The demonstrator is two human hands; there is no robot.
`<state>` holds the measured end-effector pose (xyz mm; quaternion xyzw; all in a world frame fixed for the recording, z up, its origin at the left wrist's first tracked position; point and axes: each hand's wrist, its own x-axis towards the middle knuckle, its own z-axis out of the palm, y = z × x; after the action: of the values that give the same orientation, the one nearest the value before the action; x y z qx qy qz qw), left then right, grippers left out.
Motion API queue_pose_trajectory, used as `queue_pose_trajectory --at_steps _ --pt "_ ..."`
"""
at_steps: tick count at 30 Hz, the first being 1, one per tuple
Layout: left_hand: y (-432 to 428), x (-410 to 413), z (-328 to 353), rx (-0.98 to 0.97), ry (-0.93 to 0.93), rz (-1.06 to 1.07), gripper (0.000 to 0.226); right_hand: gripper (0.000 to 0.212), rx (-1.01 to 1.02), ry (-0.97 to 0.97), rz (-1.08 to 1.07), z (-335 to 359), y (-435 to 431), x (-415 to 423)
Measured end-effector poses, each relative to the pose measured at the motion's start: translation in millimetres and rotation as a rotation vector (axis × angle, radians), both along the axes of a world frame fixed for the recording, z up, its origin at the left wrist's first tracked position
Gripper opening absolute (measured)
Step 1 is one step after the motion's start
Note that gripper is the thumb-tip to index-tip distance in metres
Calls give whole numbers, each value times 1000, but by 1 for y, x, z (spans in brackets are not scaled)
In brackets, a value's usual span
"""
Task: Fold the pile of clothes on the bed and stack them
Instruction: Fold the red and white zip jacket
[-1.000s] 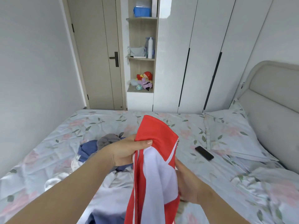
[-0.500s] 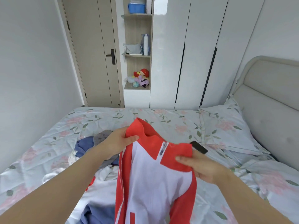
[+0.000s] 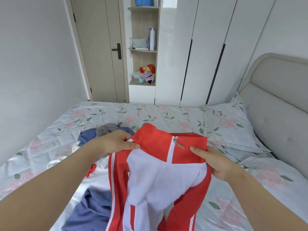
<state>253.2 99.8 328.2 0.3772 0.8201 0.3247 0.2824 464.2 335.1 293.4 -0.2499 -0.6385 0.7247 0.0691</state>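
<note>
A red and white zip jacket (image 3: 160,177) hangs in front of me, its front and zipper facing me. My left hand (image 3: 115,142) pinches the jacket's left shoulder by the collar. My right hand (image 3: 211,160) grips the right shoulder, thumb on the red cloth. Under and behind the jacket lies the pile of clothes (image 3: 93,204): a blue garment at the lower left, white cloth, a small red piece, and blue and grey garments (image 3: 103,130) further back. All of it rests on the floral bed (image 3: 166,117).
A floral pillow (image 3: 230,124) lies at the right by the padded headboard (image 3: 280,104). White wardrobes, an open shelf with toys (image 3: 147,72) and a door (image 3: 100,50) stand beyond the bed. A wall runs along the left side.
The jacket was bunched and narrow a second ago; my hands moved apart to its shoulders and spread it open, front facing me. The phone on the bed is now hidden.
</note>
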Motion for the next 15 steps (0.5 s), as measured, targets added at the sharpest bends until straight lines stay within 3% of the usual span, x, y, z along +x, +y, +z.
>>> queue_pose_trajectory --at_steps 2,5,7,9,12,15 --pt "-2 8 4 127 -121 65 25 49 23 38 4 4 -3 6" --pt "-3 19 9 313 -368 117 22 42 79 -65 238 10 -12 19" --pt "-7 25 13 327 -366 123 31 38 256 -168 331 8 -18 25" --pt "-12 29 16 355 -350 129 30 34 371 -183 248 6 -21 29" --pt "-24 32 18 445 -384 175 17 25 290 -59 121 7 -29 39" --pt "-36 33 21 415 -209 109 8 20 129 72 -22 7 -46 46"
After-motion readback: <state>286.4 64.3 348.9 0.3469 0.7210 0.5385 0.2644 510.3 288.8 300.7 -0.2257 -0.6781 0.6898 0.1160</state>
